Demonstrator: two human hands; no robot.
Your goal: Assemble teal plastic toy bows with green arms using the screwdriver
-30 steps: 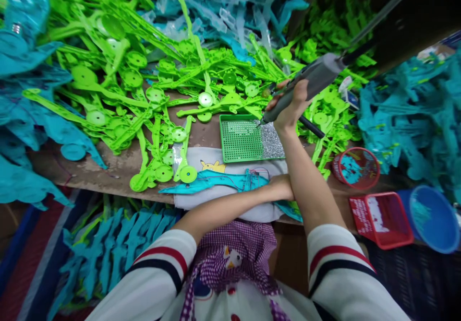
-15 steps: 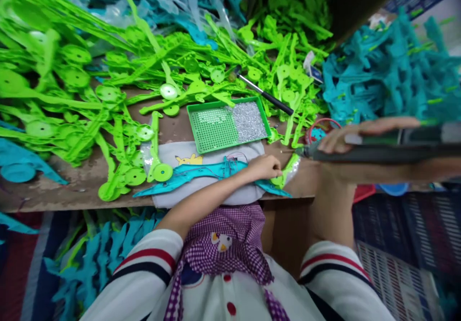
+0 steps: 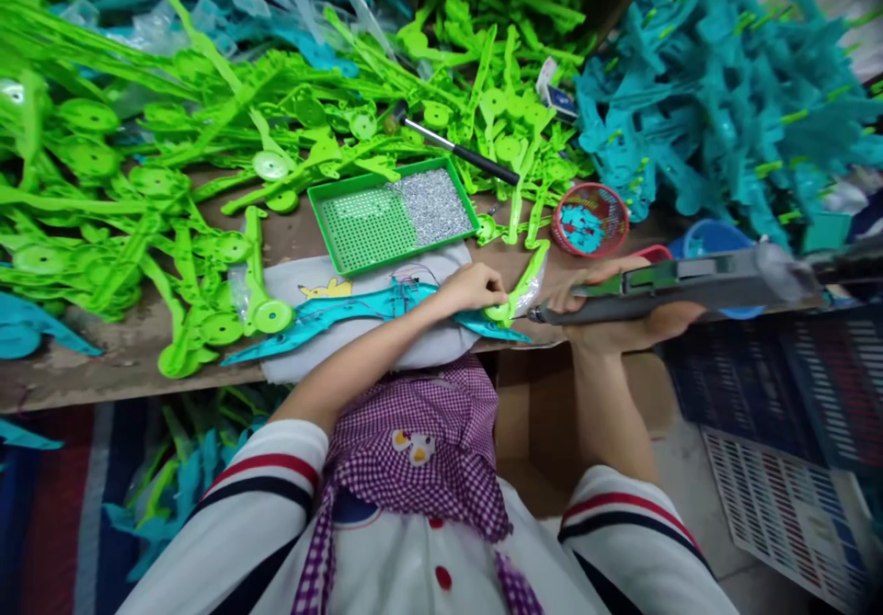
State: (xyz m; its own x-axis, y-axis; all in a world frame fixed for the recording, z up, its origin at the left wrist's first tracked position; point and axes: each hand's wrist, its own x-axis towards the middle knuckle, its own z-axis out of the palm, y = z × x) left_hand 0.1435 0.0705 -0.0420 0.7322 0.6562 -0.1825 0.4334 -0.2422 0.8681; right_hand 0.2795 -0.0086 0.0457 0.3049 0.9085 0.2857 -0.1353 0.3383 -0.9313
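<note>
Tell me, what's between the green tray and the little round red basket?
In the head view, between the green tray and the round red basket lie bright green plastic parts on the brown table.
</note>
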